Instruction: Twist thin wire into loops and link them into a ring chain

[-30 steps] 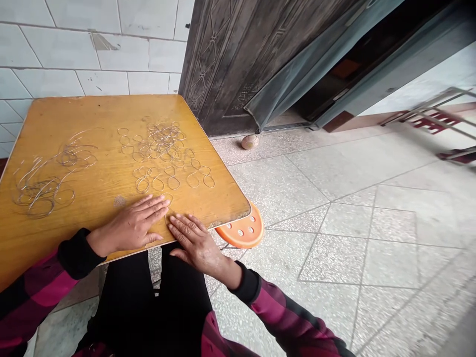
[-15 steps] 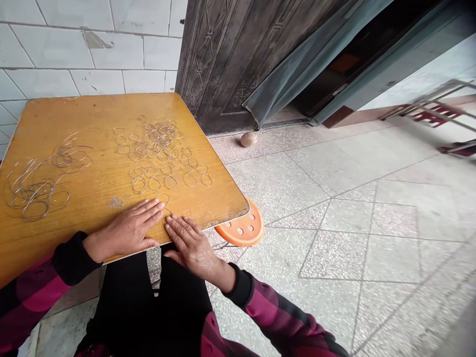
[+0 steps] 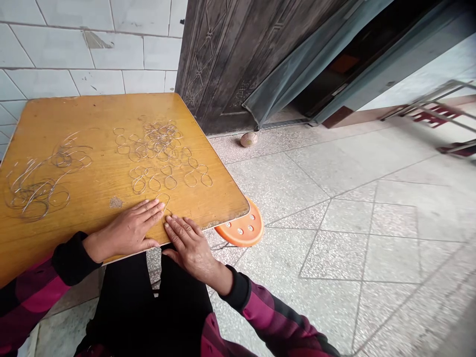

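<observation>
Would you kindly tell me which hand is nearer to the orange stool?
Right: the right hand is just left of the orange stool; the left hand rests farther left.

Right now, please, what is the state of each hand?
Left hand: open, flat on the yellow-brown wood-grained table, fingertips at a thin bent metal wire.
Right hand: open, palm down, fingertips at the same wire's nearer part.

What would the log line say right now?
left hand: flat, at wire loop | right hand: flat, at same loop | table: looped wires beyond hands, loose wires left
</observation>
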Demonstrator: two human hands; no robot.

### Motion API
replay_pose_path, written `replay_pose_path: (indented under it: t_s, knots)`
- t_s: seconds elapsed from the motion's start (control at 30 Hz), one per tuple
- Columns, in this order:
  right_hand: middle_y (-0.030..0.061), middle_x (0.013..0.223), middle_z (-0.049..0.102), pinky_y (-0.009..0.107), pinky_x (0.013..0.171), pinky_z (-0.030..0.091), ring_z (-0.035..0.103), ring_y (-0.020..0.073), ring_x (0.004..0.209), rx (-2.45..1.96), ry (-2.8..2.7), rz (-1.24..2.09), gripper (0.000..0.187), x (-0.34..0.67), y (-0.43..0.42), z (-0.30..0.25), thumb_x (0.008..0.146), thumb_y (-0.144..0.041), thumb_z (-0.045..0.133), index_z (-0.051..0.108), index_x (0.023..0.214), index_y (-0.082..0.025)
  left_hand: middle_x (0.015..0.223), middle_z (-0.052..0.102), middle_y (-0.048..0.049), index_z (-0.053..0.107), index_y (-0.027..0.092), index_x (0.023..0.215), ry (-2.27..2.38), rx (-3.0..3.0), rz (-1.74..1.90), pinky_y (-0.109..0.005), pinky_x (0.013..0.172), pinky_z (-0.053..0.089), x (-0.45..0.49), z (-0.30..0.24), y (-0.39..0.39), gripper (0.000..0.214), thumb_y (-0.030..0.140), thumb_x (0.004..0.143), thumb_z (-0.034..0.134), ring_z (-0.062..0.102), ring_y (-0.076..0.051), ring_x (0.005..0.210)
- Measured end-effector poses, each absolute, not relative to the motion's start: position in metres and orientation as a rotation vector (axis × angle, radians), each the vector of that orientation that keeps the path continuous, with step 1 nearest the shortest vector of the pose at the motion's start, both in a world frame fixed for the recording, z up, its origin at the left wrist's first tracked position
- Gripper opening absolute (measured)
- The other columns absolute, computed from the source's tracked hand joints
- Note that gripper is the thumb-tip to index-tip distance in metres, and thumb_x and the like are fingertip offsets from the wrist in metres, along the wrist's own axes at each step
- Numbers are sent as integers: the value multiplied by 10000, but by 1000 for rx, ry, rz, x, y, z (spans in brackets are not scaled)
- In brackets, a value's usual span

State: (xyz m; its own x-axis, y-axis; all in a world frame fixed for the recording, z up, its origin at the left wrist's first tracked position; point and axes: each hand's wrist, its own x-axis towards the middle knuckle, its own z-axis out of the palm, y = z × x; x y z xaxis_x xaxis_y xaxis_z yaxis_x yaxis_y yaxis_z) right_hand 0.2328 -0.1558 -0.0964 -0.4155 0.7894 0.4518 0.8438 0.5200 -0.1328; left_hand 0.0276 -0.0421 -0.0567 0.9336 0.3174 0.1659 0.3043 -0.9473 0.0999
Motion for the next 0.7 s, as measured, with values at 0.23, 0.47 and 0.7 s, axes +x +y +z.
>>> replay_pose_path:
  t_s: [0.23,0.47,0.7]
  knots:
    - [142,1394,524,442,1079,368,432,262,1339,-1346,-2306,-172,532,234,-154,-97,927,-402,527,461,1375,-123,1444,450,-193,405,66,1394,447,3036,338,-456,1133,310,27,-56,-42,722,505,843,560,370,-305,1369]
    - [138,1406,513,459,1087,348,412,268,1349,-1362,-2327,-178,519,232,-154,-94,925,-353,533,454,1379,-115,1417,482,-189,475,94,1339,465,3031,341,-484,1128,294,28,-49,-43,665,503,826,587,417,-318,1328]
    - [132,1430,486,468,1105,335,410,280,1351,-1365,-2356,-155,497,231,-152,-88,934,-346,514,472,1364,-101,1394,504,-183,514,116,1292,451,3045,341,-515,1134,263,26,-48,-40,597,497,836,576,427,-318,1313]
